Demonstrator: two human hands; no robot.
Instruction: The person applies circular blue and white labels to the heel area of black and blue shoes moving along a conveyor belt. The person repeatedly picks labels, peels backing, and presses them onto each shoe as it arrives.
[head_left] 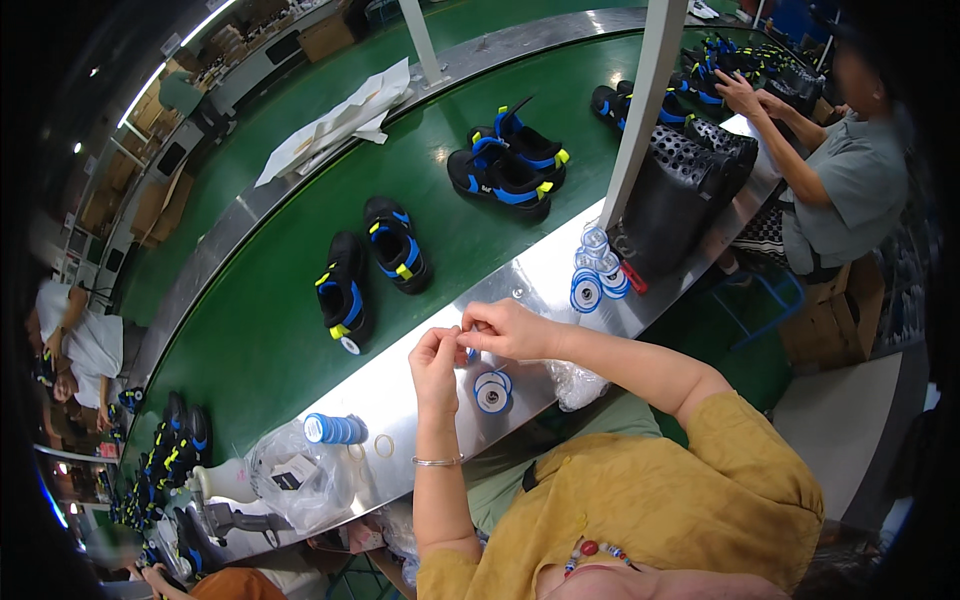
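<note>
My left hand (435, 365) and my right hand (508, 331) meet fingertip to fingertip above the metal bench top. Both are closed in a pinch. Whatever they hold is too small and covered to name, though a speck of blue shows just under the fingers. Below them on the bench lie a few round blue-and-white tags (492, 392), overlapping. Farther right, more round tags (585, 290) lie in a loose pile beside a red-handled tool (634, 278). A stack of blue discs (333, 429) rests on its side at the left, near a thin tan ring (384, 445).
Beyond the bench, black-and-blue shoes (398, 243) stand in pairs on a green conveyor belt (270, 300). A clear plastic bag (300, 470) lies at left, another (577, 385) beside my right forearm. A white post (645, 110) rises at right; a co-worker (850, 170) sits past it.
</note>
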